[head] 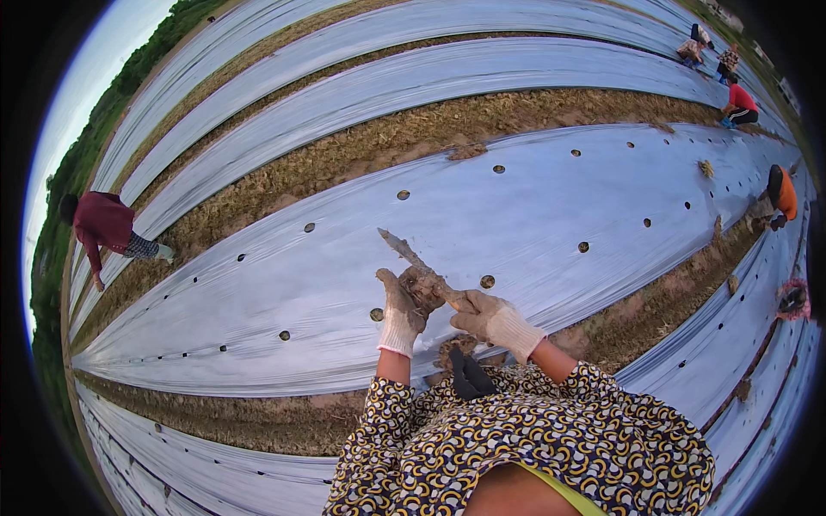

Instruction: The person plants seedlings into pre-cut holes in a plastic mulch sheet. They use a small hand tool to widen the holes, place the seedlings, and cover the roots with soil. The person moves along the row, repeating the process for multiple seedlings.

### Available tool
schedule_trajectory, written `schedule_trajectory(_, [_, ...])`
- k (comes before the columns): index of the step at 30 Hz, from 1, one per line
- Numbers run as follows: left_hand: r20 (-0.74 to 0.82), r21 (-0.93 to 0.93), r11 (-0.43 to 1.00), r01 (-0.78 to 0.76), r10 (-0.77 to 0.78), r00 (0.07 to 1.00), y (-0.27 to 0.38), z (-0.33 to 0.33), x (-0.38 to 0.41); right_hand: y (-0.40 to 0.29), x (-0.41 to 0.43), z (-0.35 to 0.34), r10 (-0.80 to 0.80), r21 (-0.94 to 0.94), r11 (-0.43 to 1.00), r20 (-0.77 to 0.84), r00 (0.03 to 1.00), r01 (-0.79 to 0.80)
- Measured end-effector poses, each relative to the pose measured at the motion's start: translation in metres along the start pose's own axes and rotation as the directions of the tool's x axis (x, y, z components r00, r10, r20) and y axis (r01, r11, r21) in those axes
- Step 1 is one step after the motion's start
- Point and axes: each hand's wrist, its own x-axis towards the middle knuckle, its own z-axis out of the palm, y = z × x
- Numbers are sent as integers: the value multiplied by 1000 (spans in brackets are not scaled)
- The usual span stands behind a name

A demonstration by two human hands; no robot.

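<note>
My left hand [403,313], in a soiled knitted work glove, is closed around a clump of soil [423,290], perhaps with roots in it. My right hand [493,317], gloved likewise, grips the handle of a muddy knife or narrow trowel [408,250]. Its blade crosses over the clump and points up and to the left. Both hands are above a raised bed covered in silvery plastic mulch film [516,206]. Round holes show in the film, one [487,282] just beyond my right hand and another [376,314] beside my left.
A furrow of soil and dry straw [290,177] runs beyond the bed, with more film-covered beds past it. A person in dark red [106,222] is at the left. Others crouch or bend at the right, one in orange [784,193]. Another furrow [258,416] lies on my side.
</note>
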Motion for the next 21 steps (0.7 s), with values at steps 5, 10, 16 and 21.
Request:
schedule_trajectory(5, [-91,268,953,-139,168,982,-35,-19,25,-2,5,2,33,-360,930,-108,994,-70])
schedule_trajectory(10, [-220,514,815,-267,427,877,-57,1,28,-3,8,18,-47,-501,865,-132,990,-26])
schedule_trajectory(16, [-152,655,732,-186,368,917,-46,1,16,8,3,21,-75,-471,881,-74,994,31])
schedule_trajectory(21, [-156,676,736,20,116,981,-38,-11,12,21,6,18,0,-493,870,15,1000,8])
